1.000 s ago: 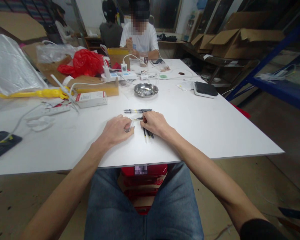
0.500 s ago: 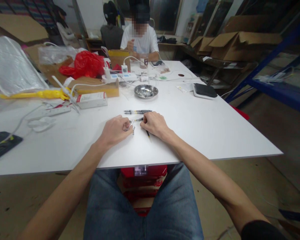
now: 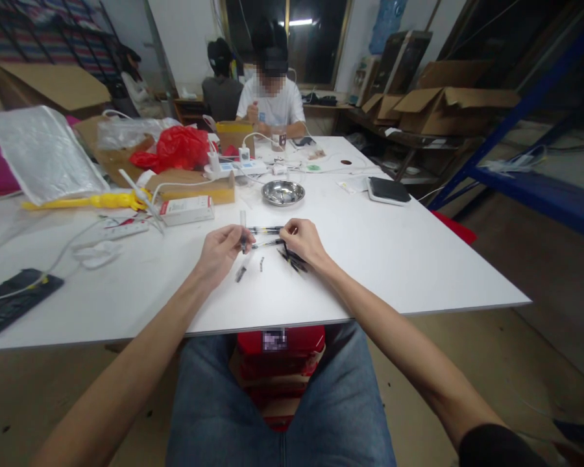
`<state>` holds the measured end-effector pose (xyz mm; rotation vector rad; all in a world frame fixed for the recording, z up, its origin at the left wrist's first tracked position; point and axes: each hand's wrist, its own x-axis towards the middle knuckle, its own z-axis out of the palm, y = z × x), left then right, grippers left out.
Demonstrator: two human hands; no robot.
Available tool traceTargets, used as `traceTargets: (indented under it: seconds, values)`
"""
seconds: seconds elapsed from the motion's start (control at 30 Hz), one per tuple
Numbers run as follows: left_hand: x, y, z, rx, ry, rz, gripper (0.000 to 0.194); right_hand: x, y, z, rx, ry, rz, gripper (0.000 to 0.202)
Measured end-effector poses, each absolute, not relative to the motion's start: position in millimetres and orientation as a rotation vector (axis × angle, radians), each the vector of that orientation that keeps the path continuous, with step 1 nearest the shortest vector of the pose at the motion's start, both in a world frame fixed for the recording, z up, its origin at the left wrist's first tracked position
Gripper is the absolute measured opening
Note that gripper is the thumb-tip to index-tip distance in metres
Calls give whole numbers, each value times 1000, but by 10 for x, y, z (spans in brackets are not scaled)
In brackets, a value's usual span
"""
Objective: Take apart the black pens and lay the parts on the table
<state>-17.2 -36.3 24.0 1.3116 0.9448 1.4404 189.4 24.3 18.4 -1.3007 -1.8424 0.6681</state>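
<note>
My left hand is closed in a pinch on a clear pen barrel, which stands upright with a dark lower end. Across from it, my right hand has thumb and forefinger pressed together; whatever is between them is too small to make out. Behind the fingers lie black-and-clear pens, and one slim pen spans the gap between both hands. Several dark pen parts lie in a loose pile below my right hand. A small dark cylinder and a tiny spring-like piece rest nearer me.
Beyond the pens stands a shiny metal bowl. A white box, a power strip with cables and a red bag fill the left back. A black-topped device lies right. A person in white sits opposite.
My left hand has raised the clear barrel upright. The small dark cylinder now shows on the table, and the dark pile is uncovered by my right hand. The view has tilted up.
</note>
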Motion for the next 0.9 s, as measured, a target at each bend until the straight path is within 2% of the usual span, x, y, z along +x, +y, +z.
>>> traceTargets:
  seconds: [0.3,0.5,0.9]
  values:
    - [7,184,363,1239,737,1409,52,1941,300,229,-1001,-1229,1243,15]
    - [-47,149,293,1265,726,1227,33,1991,376,166,-861,-1029,1213,12]
    - [-47,34,300,1307,741,1062,33,2040,428,189,-812,-885,1247,19]
